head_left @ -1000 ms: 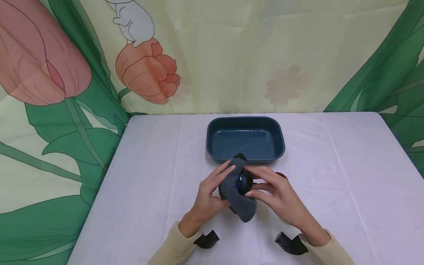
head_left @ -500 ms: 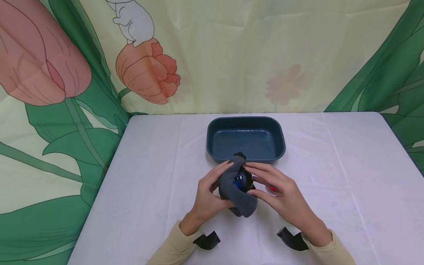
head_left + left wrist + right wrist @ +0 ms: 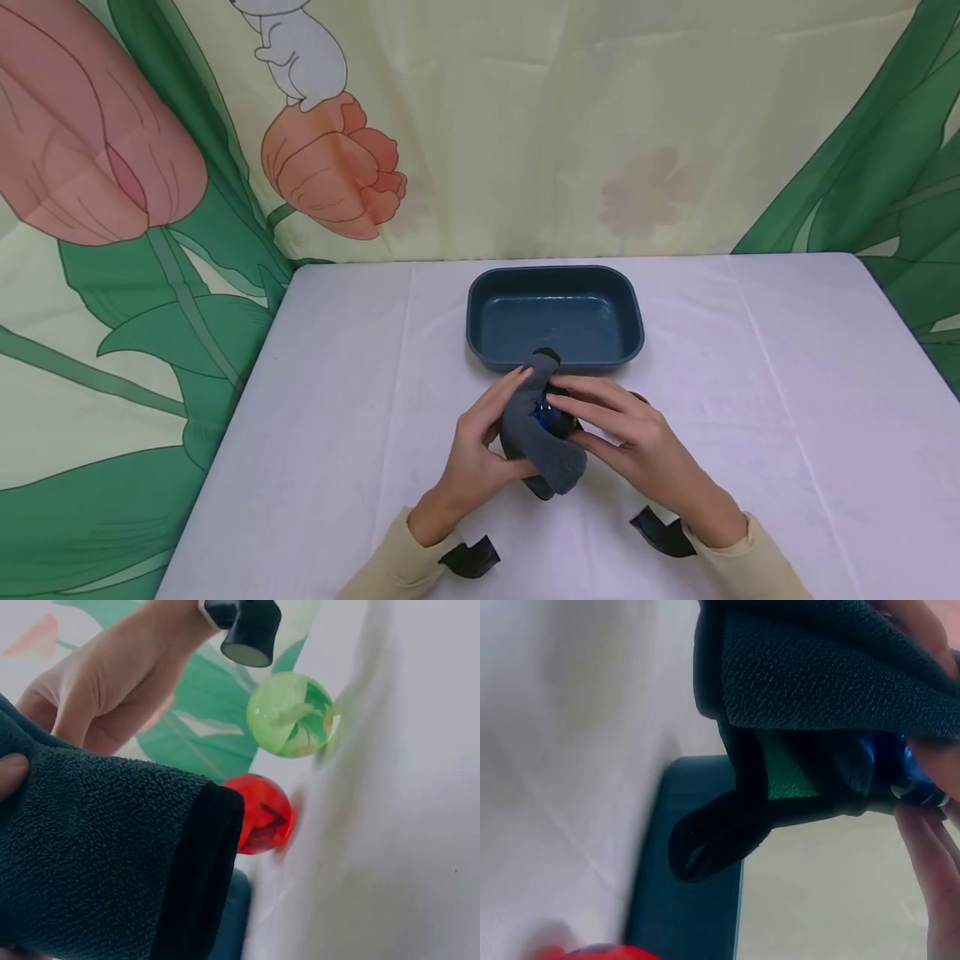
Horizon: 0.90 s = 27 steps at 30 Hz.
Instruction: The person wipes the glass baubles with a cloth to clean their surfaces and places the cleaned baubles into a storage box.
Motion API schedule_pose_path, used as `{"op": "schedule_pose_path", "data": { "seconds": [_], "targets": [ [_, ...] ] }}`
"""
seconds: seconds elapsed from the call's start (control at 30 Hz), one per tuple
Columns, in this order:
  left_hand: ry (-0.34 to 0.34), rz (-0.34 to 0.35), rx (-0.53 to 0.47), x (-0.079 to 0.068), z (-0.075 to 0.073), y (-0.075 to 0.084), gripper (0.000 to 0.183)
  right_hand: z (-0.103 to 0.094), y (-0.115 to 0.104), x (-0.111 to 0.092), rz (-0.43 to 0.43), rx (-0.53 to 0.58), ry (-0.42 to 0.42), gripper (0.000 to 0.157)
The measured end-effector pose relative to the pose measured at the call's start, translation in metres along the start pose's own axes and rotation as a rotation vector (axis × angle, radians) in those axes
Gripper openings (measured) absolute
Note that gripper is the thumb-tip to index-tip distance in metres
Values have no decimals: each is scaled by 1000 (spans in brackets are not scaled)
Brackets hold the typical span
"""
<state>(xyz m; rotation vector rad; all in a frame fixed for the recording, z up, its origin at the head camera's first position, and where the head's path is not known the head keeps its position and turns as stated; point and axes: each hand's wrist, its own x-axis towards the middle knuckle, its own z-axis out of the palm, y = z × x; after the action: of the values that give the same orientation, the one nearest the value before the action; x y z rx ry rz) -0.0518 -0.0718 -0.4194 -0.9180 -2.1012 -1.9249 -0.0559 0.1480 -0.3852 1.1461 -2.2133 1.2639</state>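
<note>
A dark grey cloth [image 3: 528, 421] is folded partly around a shiny dark-blue ball [image 3: 557, 419], both in front of the tray. My left hand [image 3: 480, 462] grips the cloth from the left, fingers over its upper part and thumb near its lower part. From the right, my right hand [image 3: 637, 437] holds the ball, its fingertips on the ball's exposed side. Past the cloth, the left wrist view has a clear red ball [image 3: 264, 814] and a clear green ball [image 3: 291, 715]. In the head view my right hand hides nearly all of these two.
A dark-blue rectangular tray [image 3: 555, 358] stands just beyond the hands on the white-covered table [image 3: 360, 400]. Behind the table hangs a flower-printed curtain [image 3: 510, 125]. A black strap piece [image 3: 471, 557] shows at the left wrist, another [image 3: 663, 533] at the right.
My right hand's fingers have shifted over the blue ball and cover more of it. The cloth has tilted and moved slightly right, with the left hand keeping its grip. The tray stays put.
</note>
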Motion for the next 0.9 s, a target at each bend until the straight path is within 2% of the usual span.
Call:
{"op": "schedule_pose_path", "data": {
  "seconds": [0.23, 0.47, 0.57, 0.63, 0.8, 0.9],
  "targets": [
    [-82, -72, -22, 0, -5, 5, 94, 2, 3, 0, 3, 9, 1, 46],
    [-167, -119, -60, 2, -9, 11, 77, 0, 2, 0, 27, 38, 18, 48],
    [-159, -137, -64, 2, -9, 12, 72, 0, 3, -1, 46, 54, 7, 48],
    [-136, -130, -55, 3, -9, 11, 77, -1, 3, -1, 75, 65, -9, 49],
    [-88, -74, -61, 6, -11, 8, 85, -2, 2, -2, 169, 114, -38, 49],
    [-89, -53, -93, 6, -12, 6, 86, -3, 1, -1, 189, 164, -40, 58]
  ]
}}
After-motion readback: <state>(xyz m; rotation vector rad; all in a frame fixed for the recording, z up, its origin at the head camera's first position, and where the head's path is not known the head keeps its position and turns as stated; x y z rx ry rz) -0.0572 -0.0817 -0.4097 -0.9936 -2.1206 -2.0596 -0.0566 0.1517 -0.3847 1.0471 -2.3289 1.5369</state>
